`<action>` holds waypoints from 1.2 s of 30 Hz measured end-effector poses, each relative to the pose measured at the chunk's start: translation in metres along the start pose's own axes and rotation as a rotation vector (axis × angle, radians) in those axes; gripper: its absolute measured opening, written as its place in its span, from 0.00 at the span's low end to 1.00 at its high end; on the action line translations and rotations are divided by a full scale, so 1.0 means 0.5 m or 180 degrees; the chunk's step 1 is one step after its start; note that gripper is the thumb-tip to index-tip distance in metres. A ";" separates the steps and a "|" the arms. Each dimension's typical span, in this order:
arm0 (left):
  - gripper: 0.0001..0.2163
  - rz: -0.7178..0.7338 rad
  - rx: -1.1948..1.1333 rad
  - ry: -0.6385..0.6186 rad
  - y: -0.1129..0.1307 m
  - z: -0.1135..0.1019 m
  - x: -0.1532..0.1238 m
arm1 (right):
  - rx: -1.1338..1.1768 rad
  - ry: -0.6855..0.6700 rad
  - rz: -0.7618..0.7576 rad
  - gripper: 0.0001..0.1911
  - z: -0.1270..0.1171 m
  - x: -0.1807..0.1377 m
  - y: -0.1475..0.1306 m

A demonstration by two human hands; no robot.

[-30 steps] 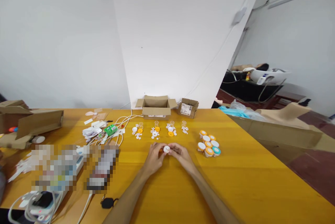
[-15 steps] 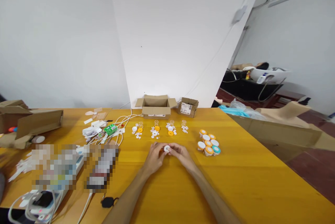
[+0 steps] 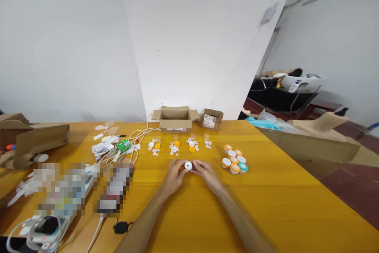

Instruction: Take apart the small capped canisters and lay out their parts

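Observation:
A small white round disc [image 3: 188, 165] with a dark hole in its middle is held above the table by my left hand [image 3: 173, 178], thumb and fingers closed on its left side. A bit of orange shows beside those fingers. My right hand [image 3: 206, 173] is at the disc's right edge with thumb and fingertips pinched together; what lies between them is hidden. Beyond the hands lie groups of small parts: white cut-out pieces [image 3: 173, 149], yellow discs [image 3: 192, 149] and clear little cups [image 3: 175, 137].
To the right stands a cluster of lidded jars [image 3: 234, 160] with orange, white and teal lids. Two cardboard boxes [image 3: 175, 126] sit by the wall. On the left are a power strip [image 3: 84, 190], cables, a green packet [image 3: 123, 145] and a black key fob [image 3: 121, 227].
My right thumb has come off the white disc's face, which now shows more fully. My left hand keeps its hold. The whole view has shifted slightly.

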State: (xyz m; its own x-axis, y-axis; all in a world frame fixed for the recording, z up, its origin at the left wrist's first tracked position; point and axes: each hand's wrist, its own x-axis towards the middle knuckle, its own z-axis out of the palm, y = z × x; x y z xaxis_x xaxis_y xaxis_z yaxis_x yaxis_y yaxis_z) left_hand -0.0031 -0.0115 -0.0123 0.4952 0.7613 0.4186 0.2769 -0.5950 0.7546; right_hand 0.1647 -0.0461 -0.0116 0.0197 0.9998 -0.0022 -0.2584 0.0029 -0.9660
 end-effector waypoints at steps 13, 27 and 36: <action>0.12 0.0119 0.0474 0.0127 0.001 -0.002 0.000 | -0.0291 0.0409 -0.0310 0.23 -0.009 0.018 0.034; 0.20 0.0449 0.1838 -0.0018 -0.011 0.012 -0.004 | -0.0692 0.0639 -0.0571 0.23 -0.025 0.028 0.045; 0.17 0.0375 0.1495 0.0130 0.001 0.010 -0.004 | -0.0816 0.0701 -0.0618 0.21 -0.020 0.025 0.039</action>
State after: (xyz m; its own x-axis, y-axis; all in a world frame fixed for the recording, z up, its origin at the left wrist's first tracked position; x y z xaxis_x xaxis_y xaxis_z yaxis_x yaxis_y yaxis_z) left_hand 0.0002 -0.0145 -0.0151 0.5154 0.6856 0.5141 0.5672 -0.7227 0.3950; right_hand 0.1694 -0.0340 -0.0331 0.2584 0.9530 0.1584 0.0197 0.1587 -0.9871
